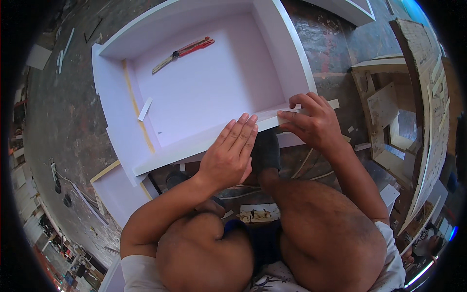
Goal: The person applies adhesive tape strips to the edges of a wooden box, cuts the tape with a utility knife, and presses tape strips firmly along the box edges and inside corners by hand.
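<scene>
A shallow white box of panels, open at the top, lies in front of my knees. My left hand rests with its fingers stretched out and together on the rim of the box's near wall. To its right, my right hand pinches that same rim close to the near right corner, thumb below and fingers curled. A thin white strip end sticks out past this corner. Inside the box lies a red-handled tool that looks like closed scissors, and a small white offcut is near the left wall.
A wooden frame cabinet with a rough-edged panel stands at the right. Another white panel piece is at the far right. White strips, offcuts and cables lie on the dark, stained floor. A small stained block sits between my legs.
</scene>
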A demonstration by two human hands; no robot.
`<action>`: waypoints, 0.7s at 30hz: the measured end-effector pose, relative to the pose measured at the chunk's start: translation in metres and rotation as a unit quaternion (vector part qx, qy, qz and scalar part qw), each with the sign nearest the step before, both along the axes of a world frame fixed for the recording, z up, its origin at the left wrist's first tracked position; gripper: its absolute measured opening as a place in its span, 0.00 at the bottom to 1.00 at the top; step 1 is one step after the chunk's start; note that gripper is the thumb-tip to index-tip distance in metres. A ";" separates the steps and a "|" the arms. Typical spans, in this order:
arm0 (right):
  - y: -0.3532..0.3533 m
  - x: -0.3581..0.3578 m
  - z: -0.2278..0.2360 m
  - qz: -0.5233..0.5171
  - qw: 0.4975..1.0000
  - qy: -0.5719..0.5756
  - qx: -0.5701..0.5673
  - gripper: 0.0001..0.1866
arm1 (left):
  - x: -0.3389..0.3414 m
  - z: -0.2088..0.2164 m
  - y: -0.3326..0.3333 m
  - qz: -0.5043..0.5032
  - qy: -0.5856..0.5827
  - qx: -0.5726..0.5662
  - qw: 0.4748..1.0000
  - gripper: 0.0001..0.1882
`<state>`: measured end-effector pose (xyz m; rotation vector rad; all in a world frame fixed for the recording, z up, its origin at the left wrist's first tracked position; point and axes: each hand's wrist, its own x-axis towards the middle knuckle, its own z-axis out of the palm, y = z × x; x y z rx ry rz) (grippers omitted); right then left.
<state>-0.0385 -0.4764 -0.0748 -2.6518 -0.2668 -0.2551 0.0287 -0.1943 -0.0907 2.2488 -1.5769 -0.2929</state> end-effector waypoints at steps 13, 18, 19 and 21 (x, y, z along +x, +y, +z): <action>-0.038 -0.016 -0.012 -0.049 0.998 -0.017 -0.036 0.20 | 0.000 -0.005 -0.042 -0.049 -0.019 0.003 0.999 0.44; -0.045 -0.024 -0.016 -0.087 0.996 0.006 0.007 0.22 | 0.000 -0.007 -0.068 -0.068 -0.019 -0.001 0.998 0.44; -0.045 -0.024 -0.016 -0.079 0.997 0.006 0.011 0.23 | 0.000 -0.007 -0.072 -0.072 -0.022 -0.005 0.997 0.43; -0.045 -0.023 -0.014 -0.074 0.997 0.005 0.013 0.24 | 0.000 -0.008 -0.082 -0.079 -0.026 -0.010 0.996 0.43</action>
